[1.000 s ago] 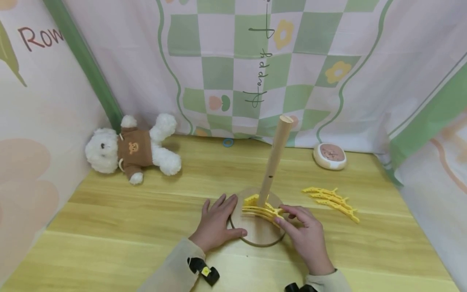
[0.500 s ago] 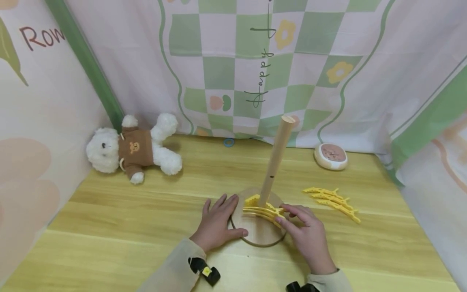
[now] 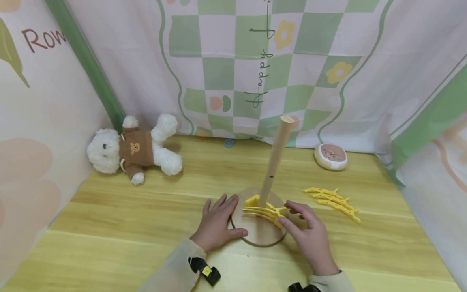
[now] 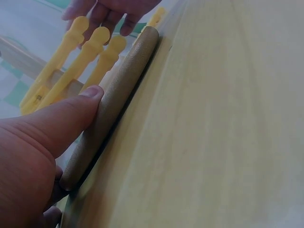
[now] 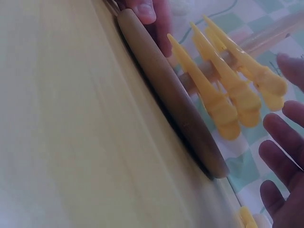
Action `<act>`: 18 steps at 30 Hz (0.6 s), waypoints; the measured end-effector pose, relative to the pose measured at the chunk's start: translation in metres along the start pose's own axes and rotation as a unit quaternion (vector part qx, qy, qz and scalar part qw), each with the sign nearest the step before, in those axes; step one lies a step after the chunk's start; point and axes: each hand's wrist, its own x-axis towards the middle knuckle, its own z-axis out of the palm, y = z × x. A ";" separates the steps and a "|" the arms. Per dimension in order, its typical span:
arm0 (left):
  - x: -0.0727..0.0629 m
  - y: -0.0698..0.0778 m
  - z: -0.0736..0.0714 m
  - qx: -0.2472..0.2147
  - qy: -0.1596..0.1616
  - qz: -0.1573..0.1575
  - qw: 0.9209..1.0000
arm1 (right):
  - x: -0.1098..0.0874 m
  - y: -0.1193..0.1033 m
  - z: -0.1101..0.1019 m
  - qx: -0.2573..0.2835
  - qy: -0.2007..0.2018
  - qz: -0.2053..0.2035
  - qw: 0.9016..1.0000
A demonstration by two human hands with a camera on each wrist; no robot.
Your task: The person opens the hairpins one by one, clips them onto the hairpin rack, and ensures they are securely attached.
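A wooden stand has a round base (image 3: 255,235) and an upright wooden post (image 3: 276,158). Three yellow alligator hair clips (image 5: 216,71) are clamped one above another round the lower post, handle ends toward my right hand. My left hand (image 3: 217,225) rests against the left side of the base, thumb and index finger spread along its rim; in the left wrist view the thumb (image 4: 71,114) presses the rim. My right hand (image 3: 310,239) is beside the clips' handles, thumb and fingers parted. In the right wrist view a gap shows between its fingers (image 5: 280,156) and the clips.
Several more yellow hair clips (image 3: 330,199) lie on the table to the right. A white plush toy (image 3: 136,148) in a brown top lies back left. A blue ring (image 3: 228,142) and a round-cornered white and pink device (image 3: 331,156) sit near the curtain (image 3: 219,73).
My right thumb and fingers have let go of a clip's handle and drawn slightly right. The clip stays on the post. My left hand has kept its place on the base.
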 end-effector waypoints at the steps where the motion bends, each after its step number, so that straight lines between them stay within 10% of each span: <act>1: 0.000 0.000 0.000 0.000 0.000 0.001 1.000 | 0.000 0.001 -0.001 0.000 0.004 -0.002 1.000; 18: 0.000 0.001 -0.001 -0.007 -0.002 -0.005 1.000 | 0.001 0.010 -0.019 -0.020 0.041 -0.022 0.999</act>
